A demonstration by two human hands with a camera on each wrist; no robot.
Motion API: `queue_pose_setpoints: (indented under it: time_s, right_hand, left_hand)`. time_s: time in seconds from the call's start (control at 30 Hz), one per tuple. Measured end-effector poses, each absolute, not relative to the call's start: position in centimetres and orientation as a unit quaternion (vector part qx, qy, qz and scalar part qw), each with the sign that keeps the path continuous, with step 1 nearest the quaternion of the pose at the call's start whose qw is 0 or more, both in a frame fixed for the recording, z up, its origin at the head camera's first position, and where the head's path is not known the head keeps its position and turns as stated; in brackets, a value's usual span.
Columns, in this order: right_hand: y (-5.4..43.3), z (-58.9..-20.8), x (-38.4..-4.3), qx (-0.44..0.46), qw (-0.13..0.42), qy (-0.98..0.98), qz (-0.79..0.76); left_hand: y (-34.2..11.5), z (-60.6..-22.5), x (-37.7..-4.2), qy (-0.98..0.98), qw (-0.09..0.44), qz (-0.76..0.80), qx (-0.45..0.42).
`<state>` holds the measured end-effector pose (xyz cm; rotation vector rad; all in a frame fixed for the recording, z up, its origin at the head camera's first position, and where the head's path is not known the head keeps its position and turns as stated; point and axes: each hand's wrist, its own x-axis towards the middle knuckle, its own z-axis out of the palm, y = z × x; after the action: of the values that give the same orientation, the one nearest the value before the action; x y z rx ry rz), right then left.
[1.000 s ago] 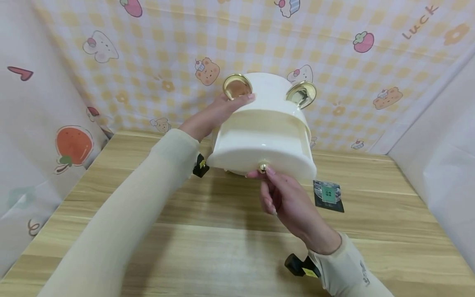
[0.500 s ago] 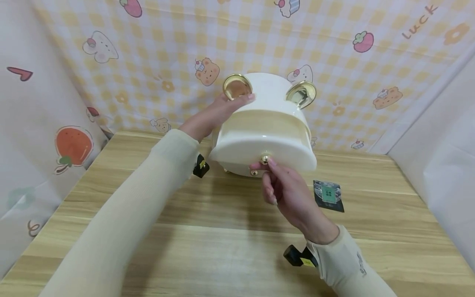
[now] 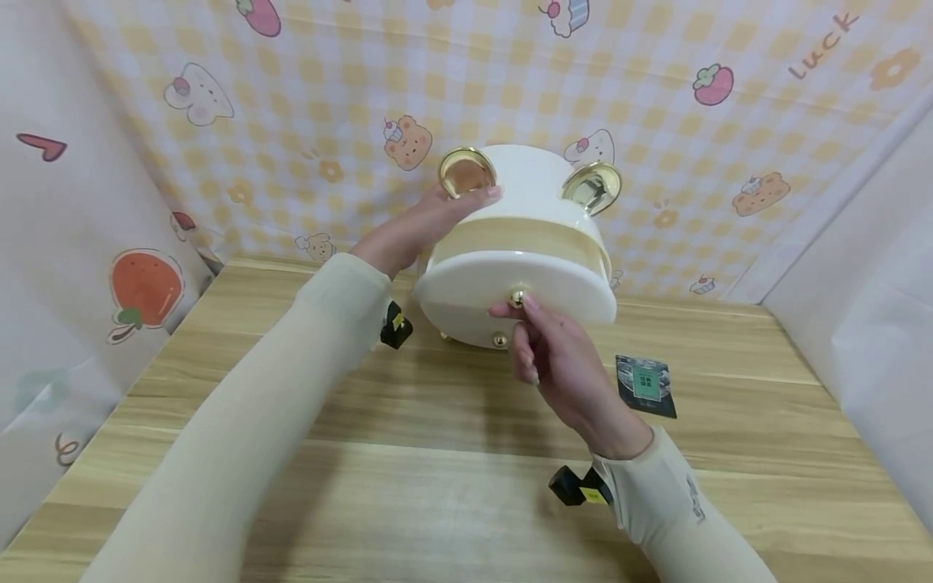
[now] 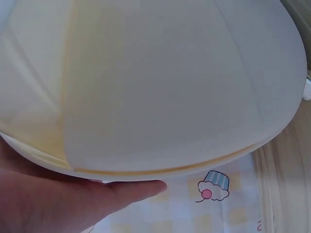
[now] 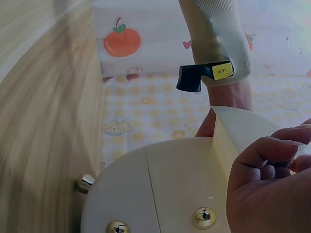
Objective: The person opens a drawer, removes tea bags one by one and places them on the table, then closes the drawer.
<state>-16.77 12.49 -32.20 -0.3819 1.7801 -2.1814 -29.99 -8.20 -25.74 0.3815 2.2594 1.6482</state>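
Observation:
A white rounded drawer box (image 3: 528, 182) with two gold ears stands at the back of the table. Its upper drawer (image 3: 466, 287) is pulled partway out, with a strip of the inside showing above the front. My right hand (image 3: 557, 364) pinches the gold knob (image 3: 518, 297) on that drawer between thumb and forefinger. Below it is another gold knob (image 3: 499, 340). My left hand (image 3: 437, 214) rests on the box's upper left, beside the left gold ear (image 3: 466, 172), its thumb straight along the top. The left hand's other fingers are mostly hidden.
A small dark packet with a green label (image 3: 646, 385) lies on the wooden table (image 3: 408, 502), right of the box. Behind the box hangs a checked cloth (image 3: 306, 105). Each wrist carries a black camera mount (image 3: 396, 325).
The upper drawer has slid inward, and its opening looks narrower. My right hand has moved forward with the knob, and the lower knob has come into view. The left hand has stayed put.

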Motion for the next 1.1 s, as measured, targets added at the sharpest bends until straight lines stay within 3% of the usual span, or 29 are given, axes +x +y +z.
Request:
queue_pose_setpoints:
  time_s: [0.27,1.1]
  right_hand:
    - [12.1,-32.0,-17.8,-0.119,0.138,0.611,-0.771]
    - [11.5,-31.5,-20.7,-0.089,0.118,0.61,-0.779]
  left_hand:
    - [-8.5,-25.4,-30.1,0.795,0.184,0.56,0.142]
    - [-8.5,-25.6,-30.1,0.788,0.182,0.571,0.142]
